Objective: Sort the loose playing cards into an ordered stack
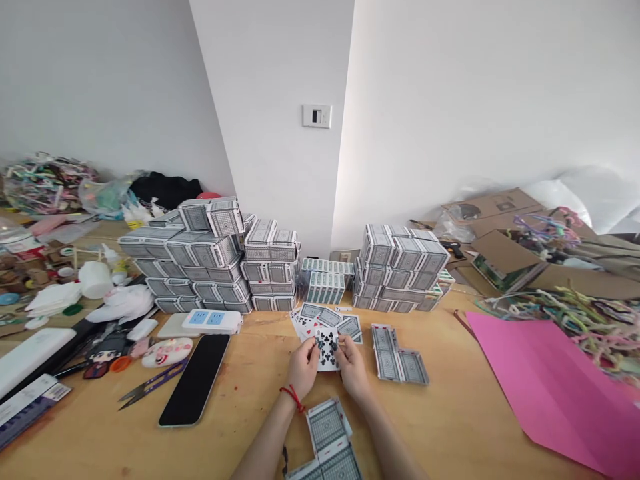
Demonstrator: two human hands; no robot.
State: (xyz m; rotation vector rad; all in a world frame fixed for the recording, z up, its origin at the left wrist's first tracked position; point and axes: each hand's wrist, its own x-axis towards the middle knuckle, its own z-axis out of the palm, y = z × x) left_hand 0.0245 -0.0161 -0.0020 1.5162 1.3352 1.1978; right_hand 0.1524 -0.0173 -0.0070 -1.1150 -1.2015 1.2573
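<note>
My left hand (303,368) and my right hand (352,365) together grip a fan of playing cards (327,348) just above the wooden table (240,413); a black clubs card faces up on top. More cards (320,316), some face down, lie spread just behind the held fan. An opened, flattened card box (327,427) lies between my forearms near the table's front. Another unfolded card box (397,357) lies right of my right hand.
Stacks of boxed card decks (200,267) (400,267) stand along the wall. A black phone (196,379), small scissors (150,387), and a white power strip (213,321) lie at left. A pink paper sheet (550,393) and cardboard boxes (505,257) lie at right.
</note>
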